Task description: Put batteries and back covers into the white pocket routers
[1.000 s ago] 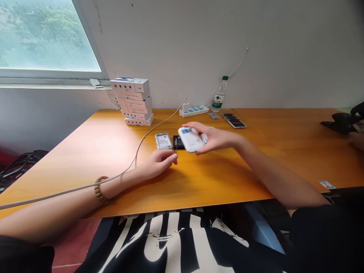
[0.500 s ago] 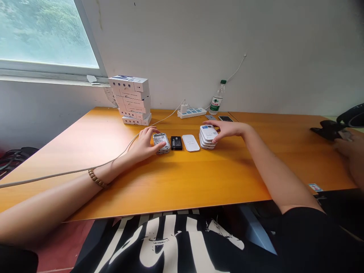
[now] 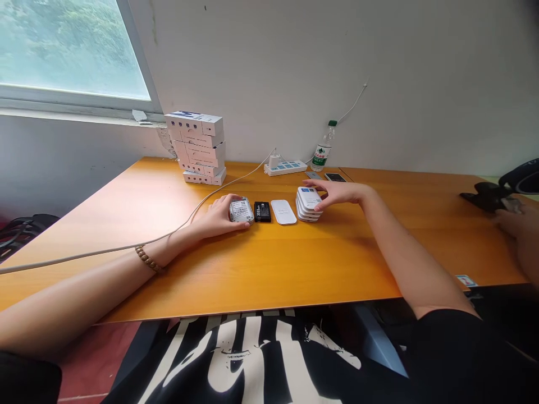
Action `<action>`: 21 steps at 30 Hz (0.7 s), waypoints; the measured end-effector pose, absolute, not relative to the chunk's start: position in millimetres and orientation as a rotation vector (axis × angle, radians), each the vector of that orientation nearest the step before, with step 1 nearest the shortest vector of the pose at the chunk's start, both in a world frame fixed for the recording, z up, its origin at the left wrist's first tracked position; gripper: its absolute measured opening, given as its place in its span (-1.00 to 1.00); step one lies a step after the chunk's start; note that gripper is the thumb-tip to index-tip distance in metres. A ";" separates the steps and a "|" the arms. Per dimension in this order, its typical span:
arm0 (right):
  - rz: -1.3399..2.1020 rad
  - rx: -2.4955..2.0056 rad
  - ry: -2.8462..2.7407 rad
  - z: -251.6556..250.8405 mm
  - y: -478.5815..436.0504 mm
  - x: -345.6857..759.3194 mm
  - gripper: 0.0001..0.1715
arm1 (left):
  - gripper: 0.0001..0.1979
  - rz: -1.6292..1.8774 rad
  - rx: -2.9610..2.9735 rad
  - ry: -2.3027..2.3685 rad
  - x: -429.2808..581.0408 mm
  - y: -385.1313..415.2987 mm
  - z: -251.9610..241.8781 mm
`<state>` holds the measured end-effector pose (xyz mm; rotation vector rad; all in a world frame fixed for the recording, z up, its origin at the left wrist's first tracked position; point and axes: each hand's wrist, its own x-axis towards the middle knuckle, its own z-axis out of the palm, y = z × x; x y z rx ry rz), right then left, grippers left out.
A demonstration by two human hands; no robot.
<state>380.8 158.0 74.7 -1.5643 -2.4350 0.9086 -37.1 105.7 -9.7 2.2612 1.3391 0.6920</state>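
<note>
My left hand (image 3: 218, 218) rests on the orange table (image 3: 269, 264) with its fingers curled round the left side of an opened white device body (image 3: 241, 211) whose labelled inside faces up. Right of it lie a small black battery (image 3: 262, 211) and a loose white cover (image 3: 283, 212). Further right stands a stack of several white devices (image 3: 309, 203). My right hand (image 3: 339, 192) sits against the right side of that stack, fingers stretched over its top edge.
A stack of white boxes (image 3: 199, 147) stands at the back left. A power strip (image 3: 286, 166), water bottle (image 3: 322, 148) and phone (image 3: 336, 177) lie by the wall. A white cable (image 3: 126, 246) crosses the table's left. Another person's hand (image 3: 516, 221) is at the right edge.
My right hand carried a white device to the right and set it on the stack. My left hand moved forward and took hold of the opened device body.
</note>
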 end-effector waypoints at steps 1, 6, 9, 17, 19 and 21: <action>0.912 -1.557 -2.439 75.1 158.1 381.7 0.30 | -0.19 0.690 2.255 1.335 -37.3 106.2 -10.2; 0.784 -1.605 -2.430 81.3 151.9 372.6 0.22 | -0.25 0.778 2.202 1.337 -35.6 103.2 -7.6; 0.485 -1.468 -2.324 78.3 138.3 342.3 -0.07 | -0.29 0.802 2.295 1.349 -31.6 93.6 -2.0; 0.106 -0.908 -2.502 5.1 107.7 241.6 -0.53 | -0.18 0.696 2.689 0.834 -9.9 31.5 7.3; 0.145 -0.935 -2.602 -10.8 112.6 234.9 -0.43 | -0.17 0.557 2.683 0.793 -4.5 16.5 7.0; 0.178 -0.995 -2.656 -19.8 118.5 234.1 -0.36 | -0.14 0.471 2.669 0.765 -1.3 8.8 5.0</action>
